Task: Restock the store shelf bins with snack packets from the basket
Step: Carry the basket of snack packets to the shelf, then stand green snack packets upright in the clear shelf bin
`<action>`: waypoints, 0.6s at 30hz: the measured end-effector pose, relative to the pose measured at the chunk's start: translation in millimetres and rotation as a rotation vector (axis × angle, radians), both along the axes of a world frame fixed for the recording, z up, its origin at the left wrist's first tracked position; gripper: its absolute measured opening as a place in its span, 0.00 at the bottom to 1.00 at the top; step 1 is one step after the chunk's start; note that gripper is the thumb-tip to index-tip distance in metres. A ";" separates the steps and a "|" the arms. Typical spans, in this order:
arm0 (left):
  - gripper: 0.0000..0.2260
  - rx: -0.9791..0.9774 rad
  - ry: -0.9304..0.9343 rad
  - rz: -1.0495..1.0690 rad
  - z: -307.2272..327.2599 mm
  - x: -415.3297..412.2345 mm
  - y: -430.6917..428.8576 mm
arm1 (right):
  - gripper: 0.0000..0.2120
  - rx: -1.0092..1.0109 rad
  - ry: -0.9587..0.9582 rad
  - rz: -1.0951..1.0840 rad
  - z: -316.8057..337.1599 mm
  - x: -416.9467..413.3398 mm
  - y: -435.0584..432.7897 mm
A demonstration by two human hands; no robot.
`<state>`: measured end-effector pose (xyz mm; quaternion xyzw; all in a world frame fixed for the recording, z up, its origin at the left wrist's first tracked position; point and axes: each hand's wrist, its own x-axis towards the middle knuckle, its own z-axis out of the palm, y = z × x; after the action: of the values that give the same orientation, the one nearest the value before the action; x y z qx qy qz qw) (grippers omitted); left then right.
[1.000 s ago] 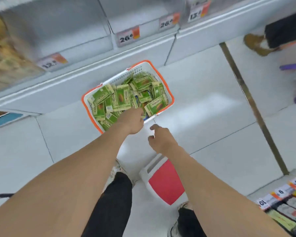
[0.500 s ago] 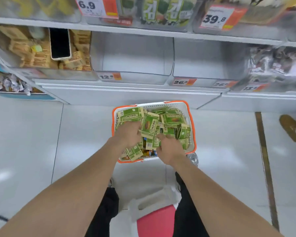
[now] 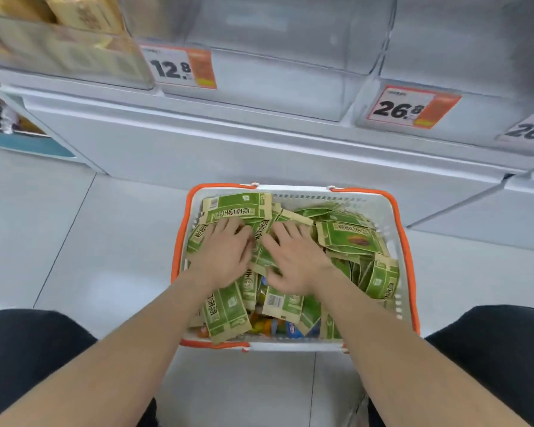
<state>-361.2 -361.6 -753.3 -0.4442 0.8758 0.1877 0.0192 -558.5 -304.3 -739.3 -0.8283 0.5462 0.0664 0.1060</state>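
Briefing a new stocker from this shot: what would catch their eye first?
The orange-rimmed basket on the floor, heaped with green snack packets, sits centre frame. The left hand and right hand rest spread on the heap. Above, clear shelf bins carry price tags 12.8 and 26.8.

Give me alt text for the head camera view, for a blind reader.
The left hand and right hand rest on green snack packets heaped in an orange-rimmed basket on the floor, below clear shelf bins.
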 end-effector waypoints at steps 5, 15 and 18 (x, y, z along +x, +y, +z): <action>0.14 -0.140 0.086 0.008 -23.3 -19.4 -12.2 | 0.20 -0.136 -0.062 -0.010 -29.9 -6.6 -12.4; 0.13 -0.143 0.170 0.120 -3.0 -18.2 23.1 | 0.25 -0.017 -0.024 -0.159 -4.1 0.9 1.7; 0.07 -0.033 0.011 0.029 21.0 -24.0 32.6 | 0.34 0.092 0.000 -0.195 6.3 -8.5 14.5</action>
<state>-385.2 -329.0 -732.3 -0.4563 0.8722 0.1760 0.0044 -567.0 -289.8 -733.0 -0.7655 0.6204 0.0808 0.1499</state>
